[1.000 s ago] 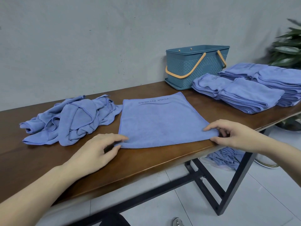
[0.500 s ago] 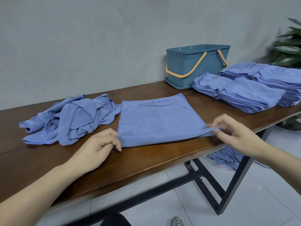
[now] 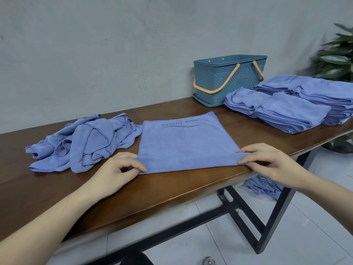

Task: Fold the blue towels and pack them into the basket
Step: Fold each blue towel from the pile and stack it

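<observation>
1. Left hand (image 3: 122, 167) is pinching the near-left corner of the flat blue microfibre towel printed YOGA FITNESS (image 3: 185, 142); right hand (image 3: 267, 161) is pinching the near-right corner
2. Towel is lying spread on the dark wooden table (image 3: 172, 190), near edge just starting to lift
3. Judgement: both corners should be travelling together to the far edge, hems matching, then crease being pressed flat
4. Teal woven-pattern plastic basket with orange handles (image 3: 229, 81) is standing at the back, beside the folded blue towel stacks (image 3: 286, 109); the crumpled blue towel heap (image 3: 82, 142) is waiting left
</observation>
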{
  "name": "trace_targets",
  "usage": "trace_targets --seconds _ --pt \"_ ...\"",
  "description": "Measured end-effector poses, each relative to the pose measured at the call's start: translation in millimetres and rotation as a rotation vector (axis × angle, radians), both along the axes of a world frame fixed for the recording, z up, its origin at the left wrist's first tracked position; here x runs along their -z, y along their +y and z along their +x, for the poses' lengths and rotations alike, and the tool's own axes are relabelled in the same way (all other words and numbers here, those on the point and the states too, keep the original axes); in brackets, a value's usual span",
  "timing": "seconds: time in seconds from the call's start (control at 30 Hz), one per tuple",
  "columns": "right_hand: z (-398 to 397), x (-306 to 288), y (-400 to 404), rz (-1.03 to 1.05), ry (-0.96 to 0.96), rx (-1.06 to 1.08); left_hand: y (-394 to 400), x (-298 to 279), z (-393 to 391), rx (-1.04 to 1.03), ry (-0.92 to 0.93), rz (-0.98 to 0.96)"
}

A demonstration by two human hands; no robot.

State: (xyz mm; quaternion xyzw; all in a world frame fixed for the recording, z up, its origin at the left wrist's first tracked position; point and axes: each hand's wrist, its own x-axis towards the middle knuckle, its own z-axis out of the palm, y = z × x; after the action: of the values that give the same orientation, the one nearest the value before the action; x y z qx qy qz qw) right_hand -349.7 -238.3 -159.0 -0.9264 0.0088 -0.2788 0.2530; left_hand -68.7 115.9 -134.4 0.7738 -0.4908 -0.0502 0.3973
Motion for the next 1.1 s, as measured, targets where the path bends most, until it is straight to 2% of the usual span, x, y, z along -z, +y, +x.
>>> trace_targets --seconds 0.27,0.37,0.43,0.53,0.63,0.77,0.9,1.0,1.1 --pt "-14.6 4.0 0.8 -0.074 0.136 0.085 0.9 -8.2 -9.9 -0.043 0.019 0.052" --pt "-18.1 -2.2 8.8 -0.044 0.114 0.081 6.3 -11.3 -15.9 -0.06 0.078 -0.022" --pt "-19.9 -7.3 16.5 -0.025 0.027 0.084 9.9 -13.6 -20.4 -0.064 0.102 -0.062" --pt "-22.1 -17.2 28.2 0.104 -0.092 0.092 12.6 -18.7 -26.6 -0.042 0.119 -0.093" --pt "-20.0 -26.2 36.3 0.268 -0.118 0.08 12.9 -23.2 -31.7 -0.009 0.151 -0.119" --pt "-14.5 -29.9 39.2 0.463 -0.179 0.081 8.5 -26.8 -42.8 0.032 0.294 -0.204" --pt "-5.6 -32.8 38.7 0.649 -0.161 0.095 1.8 -21.9 -36.5 0.001 0.281 -0.194" --pt "6.4 -30.8 31.6 0.617 -0.109 0.156 -7.3 -13.7 -21.5 -0.062 0.252 -0.154" --pt "26.8 -30.3 20.4 0.485 -0.029 0.26 -21.4 -7.7 -5.8 -0.147 0.149 -0.108"
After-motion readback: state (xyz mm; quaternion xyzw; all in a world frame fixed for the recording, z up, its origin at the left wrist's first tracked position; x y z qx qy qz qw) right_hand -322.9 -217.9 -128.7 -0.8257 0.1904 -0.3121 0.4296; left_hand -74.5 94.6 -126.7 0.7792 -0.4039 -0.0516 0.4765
